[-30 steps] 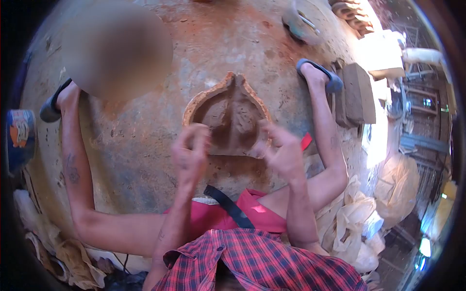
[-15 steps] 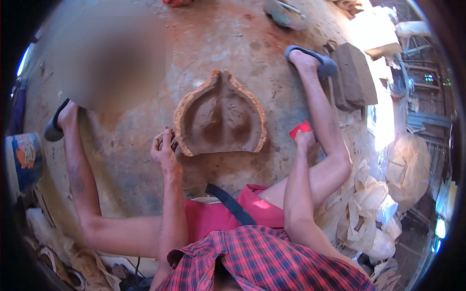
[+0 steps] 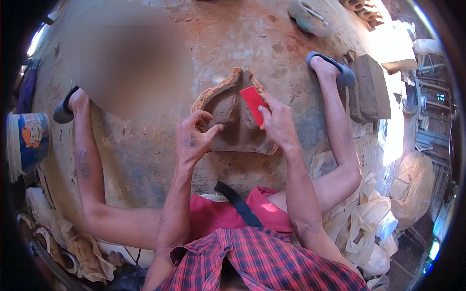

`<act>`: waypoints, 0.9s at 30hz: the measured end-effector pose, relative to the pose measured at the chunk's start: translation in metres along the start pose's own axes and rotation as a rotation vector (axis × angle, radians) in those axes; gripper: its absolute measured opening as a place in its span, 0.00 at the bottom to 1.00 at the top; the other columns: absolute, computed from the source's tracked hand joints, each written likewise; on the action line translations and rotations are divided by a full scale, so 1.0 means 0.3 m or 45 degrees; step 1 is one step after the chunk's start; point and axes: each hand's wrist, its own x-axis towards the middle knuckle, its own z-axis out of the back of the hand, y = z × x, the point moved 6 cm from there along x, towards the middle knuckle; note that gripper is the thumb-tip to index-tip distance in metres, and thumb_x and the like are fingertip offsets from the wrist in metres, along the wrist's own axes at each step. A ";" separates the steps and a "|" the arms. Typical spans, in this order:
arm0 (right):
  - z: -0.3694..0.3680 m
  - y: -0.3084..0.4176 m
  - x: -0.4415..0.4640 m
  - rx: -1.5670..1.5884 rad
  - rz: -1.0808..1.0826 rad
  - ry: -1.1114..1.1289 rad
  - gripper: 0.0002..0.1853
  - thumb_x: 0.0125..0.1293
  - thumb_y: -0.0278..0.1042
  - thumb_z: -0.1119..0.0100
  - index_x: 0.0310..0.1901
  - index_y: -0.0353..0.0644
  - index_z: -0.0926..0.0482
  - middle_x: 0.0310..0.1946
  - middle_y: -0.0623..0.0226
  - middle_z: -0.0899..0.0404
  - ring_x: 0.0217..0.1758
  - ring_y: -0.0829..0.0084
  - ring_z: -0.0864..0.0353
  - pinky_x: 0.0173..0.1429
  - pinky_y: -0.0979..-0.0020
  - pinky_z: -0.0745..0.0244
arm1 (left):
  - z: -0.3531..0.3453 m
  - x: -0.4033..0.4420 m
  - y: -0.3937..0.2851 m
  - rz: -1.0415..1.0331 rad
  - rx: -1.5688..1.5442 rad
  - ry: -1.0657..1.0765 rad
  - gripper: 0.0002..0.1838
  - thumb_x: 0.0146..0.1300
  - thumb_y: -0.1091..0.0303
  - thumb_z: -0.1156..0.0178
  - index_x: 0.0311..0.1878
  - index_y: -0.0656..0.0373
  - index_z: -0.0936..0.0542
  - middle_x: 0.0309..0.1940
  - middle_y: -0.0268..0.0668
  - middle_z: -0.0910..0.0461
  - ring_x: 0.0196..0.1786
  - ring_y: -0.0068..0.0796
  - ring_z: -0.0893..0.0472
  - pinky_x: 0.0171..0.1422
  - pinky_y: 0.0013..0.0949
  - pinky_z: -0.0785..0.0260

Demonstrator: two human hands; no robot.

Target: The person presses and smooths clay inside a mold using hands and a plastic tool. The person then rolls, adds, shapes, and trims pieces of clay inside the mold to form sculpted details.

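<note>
On the floor between my legs lies a half-pot-shaped mould (image 3: 216, 89) with a rough orange-brown rim. Dark wet clay (image 3: 223, 109) lines its hollow, with a ridge running down the middle. My right hand (image 3: 279, 121) grips a flat red scraper (image 3: 251, 99) over the right side of the mould. Over the left rim, my left hand (image 3: 194, 136) has curled fingers and its thumb reaches across the clay. What lies within those fingers is hidden. Both hands cover parts of the mould's lower sides.
Grey-brown clay blocks (image 3: 371, 87) stand beside my right foot. A rounded container with a stick (image 3: 310, 18) sits at the upper right. At the left is a bucket (image 3: 33, 140); crumpled plastic sheeting (image 3: 366, 203) lies at the right. A blurred patch covers the upper left.
My right hand has brought the red scraper from beside my right knee to over the mould. My left hand has moved from outside the rim to over its left side.
</note>
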 end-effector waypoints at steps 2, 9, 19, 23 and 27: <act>-0.048 -0.005 0.018 -0.085 0.120 -0.033 0.18 0.73 0.26 0.42 0.62 0.39 0.17 0.45 0.42 0.12 0.47 0.43 0.11 0.52 0.50 0.17 | 0.010 -0.016 0.018 0.030 0.018 -0.026 0.17 0.53 0.67 0.16 0.40 0.60 0.15 0.21 0.31 0.21 0.25 0.14 0.25 0.29 0.25 0.33; -0.123 0.052 0.106 -0.361 -0.032 0.159 0.18 0.70 0.27 0.41 0.59 0.43 0.15 0.44 0.42 0.13 0.51 0.42 0.12 0.55 0.49 0.19 | -0.013 -0.011 -0.048 -0.067 0.385 0.029 0.28 0.50 0.59 0.15 0.48 0.56 0.21 0.25 0.42 0.17 0.30 0.43 0.14 0.35 0.45 0.25; -0.164 0.012 0.148 -0.462 -0.016 0.367 0.15 0.68 0.28 0.39 0.54 0.42 0.11 0.41 0.44 0.13 0.47 0.42 0.12 0.53 0.49 0.19 | -0.070 0.093 -0.049 -0.250 0.688 0.202 0.33 0.47 0.59 0.14 0.50 0.54 0.25 0.34 0.47 0.13 0.42 0.55 0.12 0.43 0.54 0.24; -0.184 0.010 0.135 -0.462 0.002 0.466 0.14 0.66 0.26 0.39 0.51 0.40 0.11 0.41 0.43 0.13 0.47 0.41 0.12 0.52 0.49 0.19 | -0.072 0.103 -0.037 -0.195 0.611 0.199 0.33 0.45 0.59 0.13 0.49 0.54 0.24 0.34 0.45 0.13 0.40 0.52 0.12 0.44 0.53 0.24; -0.215 0.027 0.061 -0.502 0.102 0.574 0.13 0.64 0.24 0.39 0.49 0.37 0.12 0.41 0.41 0.14 0.47 0.40 0.13 0.52 0.49 0.19 | -0.075 0.089 -0.032 -0.260 0.623 0.195 0.36 0.49 0.60 0.16 0.60 0.50 0.25 0.41 0.48 0.13 0.47 0.58 0.13 0.47 0.55 0.21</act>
